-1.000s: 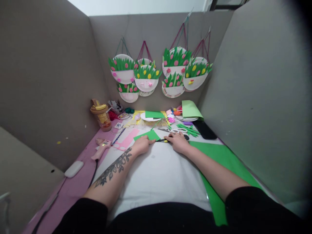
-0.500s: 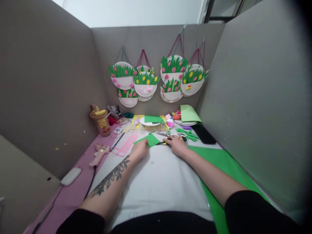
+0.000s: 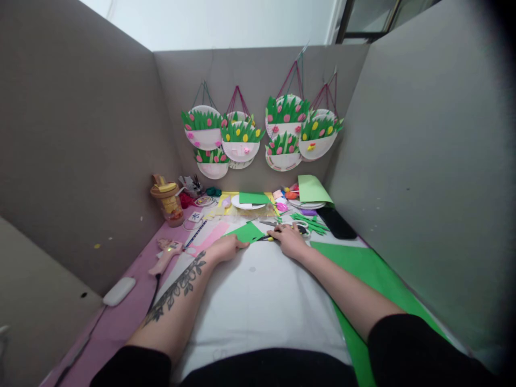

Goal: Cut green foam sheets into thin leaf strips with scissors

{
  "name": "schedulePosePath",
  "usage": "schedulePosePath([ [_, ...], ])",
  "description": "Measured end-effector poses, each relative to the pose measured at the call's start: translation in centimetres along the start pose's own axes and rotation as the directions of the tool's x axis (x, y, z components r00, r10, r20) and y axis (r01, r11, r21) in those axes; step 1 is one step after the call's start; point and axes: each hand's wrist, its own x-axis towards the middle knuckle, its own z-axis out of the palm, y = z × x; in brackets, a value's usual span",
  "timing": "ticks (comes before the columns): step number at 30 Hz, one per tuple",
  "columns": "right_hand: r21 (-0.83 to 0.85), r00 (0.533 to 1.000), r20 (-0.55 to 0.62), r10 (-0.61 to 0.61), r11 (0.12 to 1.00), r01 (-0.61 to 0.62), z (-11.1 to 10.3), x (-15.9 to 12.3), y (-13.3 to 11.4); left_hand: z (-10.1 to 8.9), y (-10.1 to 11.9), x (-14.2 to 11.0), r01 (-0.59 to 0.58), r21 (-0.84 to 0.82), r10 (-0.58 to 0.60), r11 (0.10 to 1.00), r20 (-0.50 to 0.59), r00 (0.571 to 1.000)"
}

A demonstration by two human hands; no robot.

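My left hand [image 3: 226, 249] is at the lower left edge of a piece of green paper [image 3: 244, 232], its fingers closed on it with the index finger stretched along the near edge. My right hand [image 3: 291, 240] has its fingers curled over scissors [image 3: 264, 238] with black and yellow handles. The blades point left, and their tips lie by the right corner of the paper. Just behind them lies a second pair of scissors [image 3: 268, 223] with a white handle. Beyond my right hand are several cut green paper strips [image 3: 310, 223].
A pink sheet [image 3: 212, 236] with cut-outs and a pink glue gun [image 3: 166, 258] lie left. A lidded cup [image 3: 168, 204] stands at the back left, a black phone [image 3: 337, 223] lies right. Large green paper [image 3: 363, 274] lies under my right arm. Paper-plate baskets [image 3: 242, 148] hang behind.
My left hand has turned and shifted slightly left, with its index finger now reaching along the paper's near edge. My right hand has barely moved.
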Motion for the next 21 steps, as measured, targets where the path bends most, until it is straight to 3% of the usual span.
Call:
schedulePosePath([
  [7, -0.022, 1.000, 0.000, 0.007, 1.000, -0.007, 0.0, -0.4, 0.1, -0.1, 0.1, 0.1, -0.013, 0.028, 0.013, 1.000, 0.016, 1.000],
  [16, 0.016, 0.997, -0.003, -0.083, 0.996, 0.083, -0.2, -1.1, -2.2, -0.1, 0.2, 0.2, -0.039, 0.061, 0.039, 0.997, -0.006, 0.999],
  [21, 0.007, 0.995, -0.002, -0.104, 0.995, 0.104, -0.3, -1.4, -2.4, -0.6, 0.3, -0.4, -0.052, -0.057, 0.049, 0.997, -0.052, 0.997],
])
